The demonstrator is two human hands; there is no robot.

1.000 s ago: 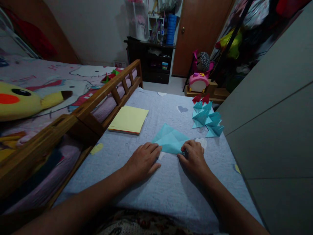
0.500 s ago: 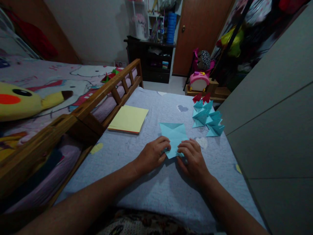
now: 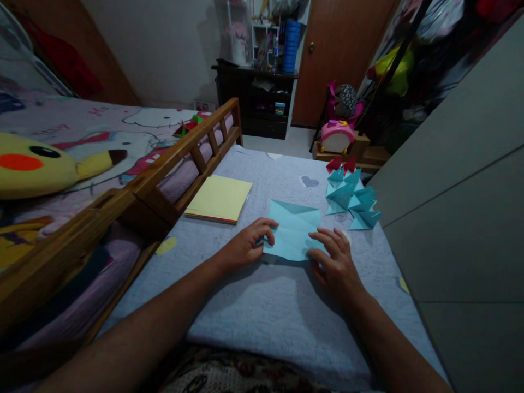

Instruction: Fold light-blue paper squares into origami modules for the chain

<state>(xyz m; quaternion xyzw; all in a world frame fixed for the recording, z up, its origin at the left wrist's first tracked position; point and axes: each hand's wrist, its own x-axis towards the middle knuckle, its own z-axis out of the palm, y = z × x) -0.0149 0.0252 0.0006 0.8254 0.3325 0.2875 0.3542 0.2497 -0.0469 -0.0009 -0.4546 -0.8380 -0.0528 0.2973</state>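
Note:
A sheet of light blue origami paper [image 3: 292, 232] lies in front of me on the bed, creased, with its far edge folded over. My left hand [image 3: 254, 242] pinches the paper's left edge between thumb and fingers. At the near right corner, my right hand [image 3: 333, 254] has its thumb under or beside the paper and its slightly spread fingers on top. Folded blue origami pieces [image 3: 347, 197] stand in a cluster beyond my right hand, with red folded pieces [image 3: 341, 165] behind them.
A stack of yellow-topped square paper [image 3: 220, 199] lies at the left, by the wooden bed rail [image 3: 192, 144]. Past the rail is a yellow plush toy [image 3: 49, 166] on another bed. A pale cabinet [image 3: 462, 218] borders the right side. A pink toy case [image 3: 337, 136] stands beyond the bed's far edge.
My hands have moved apart, and the near part of the blue paper has opened out wider and flatter between them. The view has shifted slightly.

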